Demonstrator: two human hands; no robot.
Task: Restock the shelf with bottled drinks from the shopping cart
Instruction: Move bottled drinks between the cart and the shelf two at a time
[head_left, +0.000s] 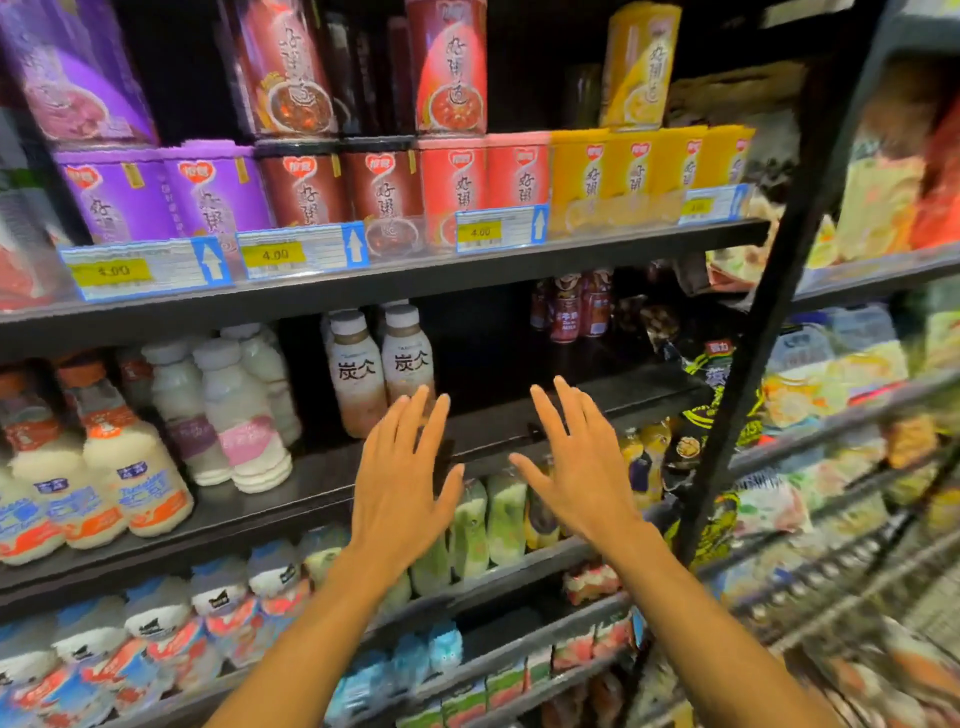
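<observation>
Both arms were stretched toward the middle shelf (322, 483), and neither hand had anything in it. The left hand (402, 478) was spread flat, fingers straight and slightly apart, its grip open. Its fingertips (421, 399) came up over the foot of the two white-capped, coffee-coloured bottles (408, 358) standing side by side on that shelf, though I could not tell whether they touched the plastic. The right hand (576, 462) was held the same way, grip open and empty, just right of those bottles, in front of a bare dark stretch of the board.

Left of the two bottles, across a gap, stood a cluster of white bottles with pink labels (239, 421). Further left were bigger orange-capped bottles with blue-and-orange labels (135, 467). Right of the pair and deeper back sat a small group of red cans (566, 312). On the shelf above the pair ran a row of cans (384, 187) in purple, maroon, red and yellow, with yellow price tags (275, 254) clipped to the edge. Below the pair, one shelf down, lay pale green packs (498, 514), partly hidden by the hands. Well to the right of the bottles a black upright post (779, 291) closed off the bay. The goods beyond it were too blurred to make out.
</observation>
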